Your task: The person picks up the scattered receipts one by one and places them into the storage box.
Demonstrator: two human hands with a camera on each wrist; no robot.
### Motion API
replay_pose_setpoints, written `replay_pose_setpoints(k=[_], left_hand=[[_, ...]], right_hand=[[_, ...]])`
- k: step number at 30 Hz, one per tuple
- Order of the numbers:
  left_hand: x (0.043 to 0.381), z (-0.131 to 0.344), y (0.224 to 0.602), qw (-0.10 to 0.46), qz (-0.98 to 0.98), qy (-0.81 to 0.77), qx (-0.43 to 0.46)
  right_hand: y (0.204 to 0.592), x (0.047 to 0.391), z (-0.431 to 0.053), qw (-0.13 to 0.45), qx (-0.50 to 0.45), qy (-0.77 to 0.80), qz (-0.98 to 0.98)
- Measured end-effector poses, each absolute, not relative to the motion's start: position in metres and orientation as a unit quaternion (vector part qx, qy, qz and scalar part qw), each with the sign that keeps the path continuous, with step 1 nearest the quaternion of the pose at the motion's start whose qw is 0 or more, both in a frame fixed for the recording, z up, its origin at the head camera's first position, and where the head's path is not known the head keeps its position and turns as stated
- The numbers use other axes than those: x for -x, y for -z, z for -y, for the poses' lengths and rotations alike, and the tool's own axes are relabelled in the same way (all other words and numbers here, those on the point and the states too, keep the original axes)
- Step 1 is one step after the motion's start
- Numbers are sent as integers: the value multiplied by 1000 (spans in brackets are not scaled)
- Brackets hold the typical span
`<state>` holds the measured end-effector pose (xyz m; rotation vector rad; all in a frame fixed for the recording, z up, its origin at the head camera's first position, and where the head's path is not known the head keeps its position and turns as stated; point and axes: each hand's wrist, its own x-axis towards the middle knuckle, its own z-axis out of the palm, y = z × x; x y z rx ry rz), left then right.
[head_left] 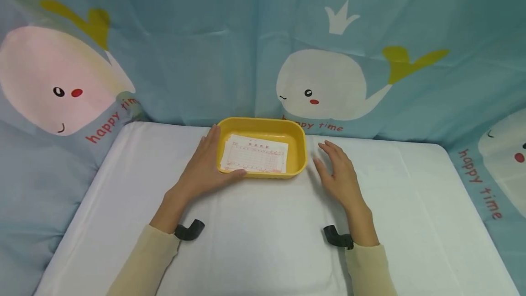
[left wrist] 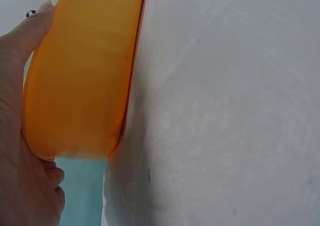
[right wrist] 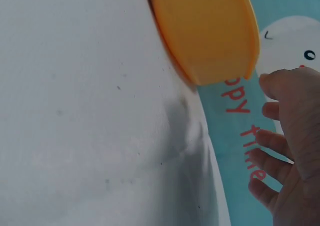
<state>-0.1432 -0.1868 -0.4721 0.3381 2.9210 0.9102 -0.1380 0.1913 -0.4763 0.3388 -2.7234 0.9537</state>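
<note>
A shallow yellow plastic tray (head_left: 297,154) sits near the far edge of the white-covered table. Inside it, toward the left, lies a small stack of white printed form slips (head_left: 255,153) with red lines. My left hand (head_left: 201,166) holds the tray's left end, thumb along the front rim and fingers along the left side. In the left wrist view the thumb (left wrist: 37,28) lies at the tray's upper edge, with the fingertips past its end. Just right of the tray, my right hand (head_left: 339,175) hovers apart from it, fingers spread and loosely bent, holding nothing.
White cloth (head_left: 263,236) covers the table. Behind and beside it hangs a blue curtain (head_left: 185,49) printed with whales. A black curved piece (head_left: 191,230) sits at my left wrist and a similar one (head_left: 337,236) at my right.
</note>
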Motion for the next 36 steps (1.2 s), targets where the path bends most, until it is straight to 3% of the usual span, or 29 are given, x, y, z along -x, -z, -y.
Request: replay_pose_setpoints(k=[36], left_hand=[[146, 183, 476, 22, -949, -295, -111]], right_hand=[[474, 139, -193, 68, -102, -317, 941]])
